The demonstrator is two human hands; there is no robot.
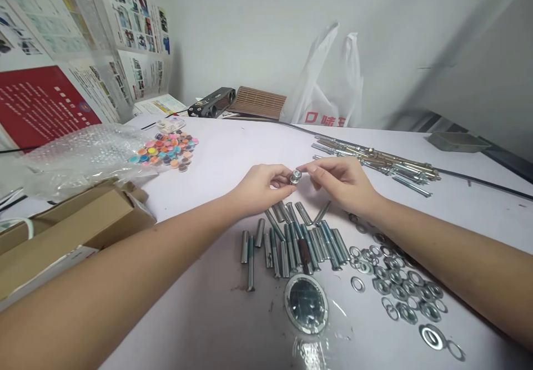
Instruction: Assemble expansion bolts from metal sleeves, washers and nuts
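Note:
My left hand (268, 187) is closed, its thumb and fingers pinching a metal expansion bolt (295, 177) seen nearly end-on, with a nut or washer at its near end. From the right, my right hand (339, 178) reaches in with thumb and index finger drawn together, the index tip at the bolt's end. Whether something small sits in that pinch is hidden. Below both hands lie several loose bolts (251, 264) and metal sleeves (245, 246). Under my right forearm spread several washers (357, 284) and flanged nuts (407, 313).
A round glassy disc (306, 303) lies at the front on clear plastic. Finished-looking bolt assemblies (375, 159) are piled at back right, near a grey tray (458, 142). Coloured discs (170, 149), bubble wrap (87, 153) and a cardboard box (75, 237) occupy the left. A white bag (325, 81) stands behind.

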